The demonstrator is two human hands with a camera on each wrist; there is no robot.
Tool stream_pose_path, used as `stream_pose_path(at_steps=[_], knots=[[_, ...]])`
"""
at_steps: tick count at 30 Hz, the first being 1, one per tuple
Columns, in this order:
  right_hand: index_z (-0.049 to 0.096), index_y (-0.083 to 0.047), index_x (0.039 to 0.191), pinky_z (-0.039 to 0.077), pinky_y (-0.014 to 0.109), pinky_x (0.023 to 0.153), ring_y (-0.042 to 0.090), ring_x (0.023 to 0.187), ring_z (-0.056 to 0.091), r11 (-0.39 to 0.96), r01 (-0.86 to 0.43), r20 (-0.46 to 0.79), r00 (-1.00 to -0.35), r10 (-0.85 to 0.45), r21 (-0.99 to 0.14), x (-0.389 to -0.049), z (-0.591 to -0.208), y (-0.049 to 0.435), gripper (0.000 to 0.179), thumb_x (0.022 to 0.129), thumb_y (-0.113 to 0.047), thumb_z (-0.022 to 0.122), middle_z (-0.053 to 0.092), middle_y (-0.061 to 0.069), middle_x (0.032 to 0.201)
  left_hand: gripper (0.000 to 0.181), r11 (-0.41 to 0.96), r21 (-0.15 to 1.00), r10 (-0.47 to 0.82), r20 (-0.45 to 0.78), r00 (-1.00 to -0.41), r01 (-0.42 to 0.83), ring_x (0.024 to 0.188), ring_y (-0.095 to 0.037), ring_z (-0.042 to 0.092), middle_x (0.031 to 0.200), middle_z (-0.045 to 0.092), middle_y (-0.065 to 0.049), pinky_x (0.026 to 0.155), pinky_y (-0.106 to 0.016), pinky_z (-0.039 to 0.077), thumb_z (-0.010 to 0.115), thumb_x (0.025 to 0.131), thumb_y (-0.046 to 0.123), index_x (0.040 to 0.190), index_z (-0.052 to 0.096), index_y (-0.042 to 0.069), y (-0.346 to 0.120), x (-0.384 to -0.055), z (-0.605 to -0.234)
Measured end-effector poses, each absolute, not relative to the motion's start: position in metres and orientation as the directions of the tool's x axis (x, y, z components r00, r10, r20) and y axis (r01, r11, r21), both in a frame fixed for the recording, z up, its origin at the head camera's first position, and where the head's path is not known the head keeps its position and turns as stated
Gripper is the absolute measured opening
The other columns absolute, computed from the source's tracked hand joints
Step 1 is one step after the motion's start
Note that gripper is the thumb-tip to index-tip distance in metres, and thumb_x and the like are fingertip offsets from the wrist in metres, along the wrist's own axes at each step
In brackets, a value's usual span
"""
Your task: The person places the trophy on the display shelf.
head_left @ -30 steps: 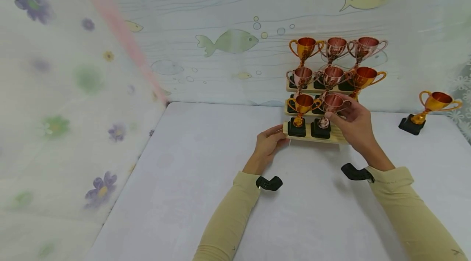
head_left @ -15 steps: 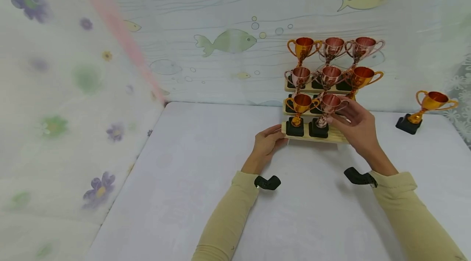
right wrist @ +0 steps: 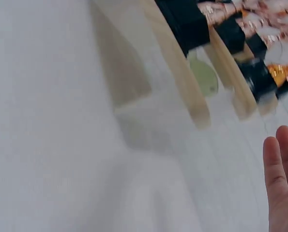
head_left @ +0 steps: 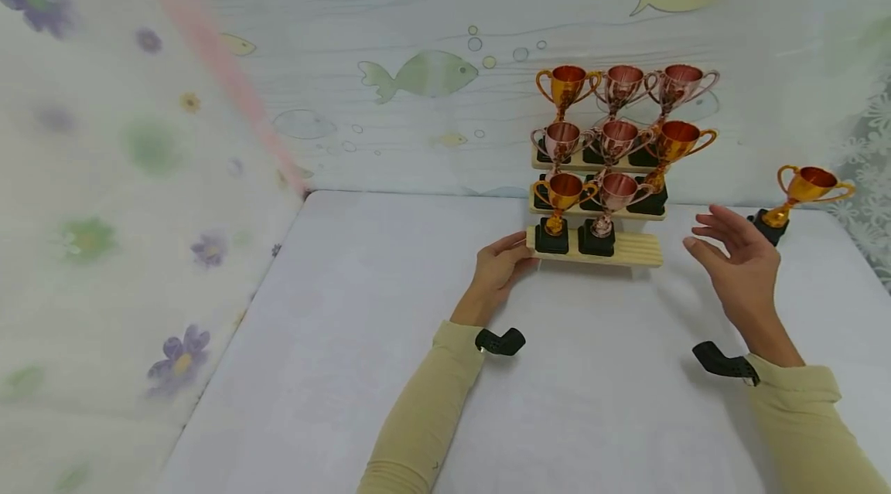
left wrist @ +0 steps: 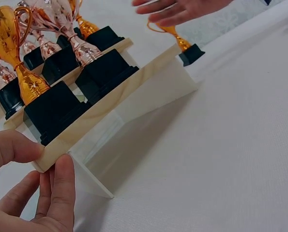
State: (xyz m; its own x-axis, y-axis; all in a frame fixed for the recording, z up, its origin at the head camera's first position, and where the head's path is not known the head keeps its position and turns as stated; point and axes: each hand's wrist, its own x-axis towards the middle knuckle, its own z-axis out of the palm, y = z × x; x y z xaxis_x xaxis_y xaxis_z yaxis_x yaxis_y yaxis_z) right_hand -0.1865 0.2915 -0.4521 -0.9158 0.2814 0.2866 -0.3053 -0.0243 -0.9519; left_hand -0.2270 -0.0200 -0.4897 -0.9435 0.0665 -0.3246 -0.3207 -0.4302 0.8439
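My left hand point(head_left: 496, 277) pinches the left end of the lowest wooden shelf point(head_left: 642, 250) of a three-step stand, thumb above and fingers below in the left wrist view. On that shelf a gold trophy cup point(head_left: 564, 194) and a rose-gold trophy cup point(head_left: 616, 196) stand upright on black bases, with bare wood to their right. My right hand point(head_left: 745, 270) is in the air right of the stand, fingers apart and holding nothing. Just behind it a single gold trophy point(head_left: 810, 186) leans on the table, its black base partly hidden by the hand.
The two upper steps carry several gold and rose-gold trophies, such as the gold one point(head_left: 677, 142) at the middle step's right end. A white-covered table point(head_left: 390, 308) lies below. Behind the stand hangs a fish-patterned sheet point(head_left: 431, 76); a flowered sheet point(head_left: 90, 247) is at left.
My right hand has let go of the rose-gold trophy on the lowest shelf and moved right toward the lone gold trophy. My left hand keeps its hold on the shelf end.
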Motion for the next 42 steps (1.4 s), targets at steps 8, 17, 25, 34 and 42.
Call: stream_pose_path(at_steps=[8, 17, 25, 34, 42], knots=[[0.065, -0.003, 0.129, 0.052, 0.008, 0.087, 0.01, 0.098, 0.064, -0.033, -0.299, 0.234, -0.807, 0.542, -0.954, -0.177, -0.46, 0.335, 0.045, 0.087, 0.013, 0.07, 0.069, 0.0, 0.109, 0.045, -0.439, 0.841, 0.067, -0.32, -0.945, -0.316, 0.093, -0.019, 0.067, 0.129, 0.065, -0.023, 0.086, -0.028, 0.06, 0.062, 0.09, -0.012, 0.135, 0.061, -0.006, -0.022, -0.227, -0.49], [0.047, -0.025, 0.149, 0.036, 0.006, 0.107, -0.005, 0.118, 0.042, 0.236, 0.102, 0.093, -0.718, 0.69, -0.966, -0.176, -0.459, 0.379, 0.052, 0.101, -0.014, 0.062, 0.049, -0.021, 0.132, 0.045, -0.443, 0.839, 0.063, -0.324, -0.944, -0.317, 0.096, -0.02, 0.067, 0.129, 0.065, -0.023, 0.086, -0.028, 0.06, 0.062, 0.09, -0.013, 0.135, 0.061, -0.006, -0.021, -0.229, -0.49], [0.023, -0.042, 0.158, 0.018, 0.023, 0.125, 0.002, 0.151, 0.023, 0.174, 0.402, -0.164, -0.678, 0.716, -0.899, -0.184, -0.448, 0.399, 0.066, 0.102, -0.034, 0.058, 0.026, -0.019, 0.163, 0.045, -0.449, 0.835, 0.055, -0.329, -0.943, -0.318, 0.1, -0.023, 0.067, 0.129, 0.065, -0.024, 0.085, -0.027, 0.061, 0.061, 0.09, -0.013, 0.134, 0.061, -0.006, -0.019, -0.229, -0.49], [0.004, -0.039, 0.162, 0.015, 0.032, 0.127, 0.011, 0.157, 0.011, 0.29, 0.455, -0.177, -0.741, 0.647, -0.842, -0.205, -0.449, 0.411, 0.077, 0.103, -0.044, 0.052, 0.009, -0.012, 0.171, 0.044, -0.445, 0.837, 0.065, -0.325, -0.944, -0.318, 0.095, -0.02, 0.067, 0.128, 0.065, -0.024, 0.083, -0.026, 0.06, 0.061, 0.09, -0.013, 0.134, 0.061, -0.007, -0.019, -0.227, -0.49], [0.022, -0.037, 0.16, 0.021, 0.022, 0.123, 0.006, 0.15, 0.026, 0.232, 0.244, -0.064, -0.806, 0.589, -0.941, -0.24, -0.479, 0.429, 0.08, 0.095, -0.036, 0.068, 0.023, -0.012, 0.167, 0.043, -0.433, 0.841, 0.064, -0.33, -0.942, -0.324, 0.09, -0.017, 0.067, 0.128, 0.066, -0.022, 0.088, -0.029, 0.06, 0.062, 0.091, -0.011, 0.134, 0.062, -0.005, -0.02, -0.226, -0.489]])
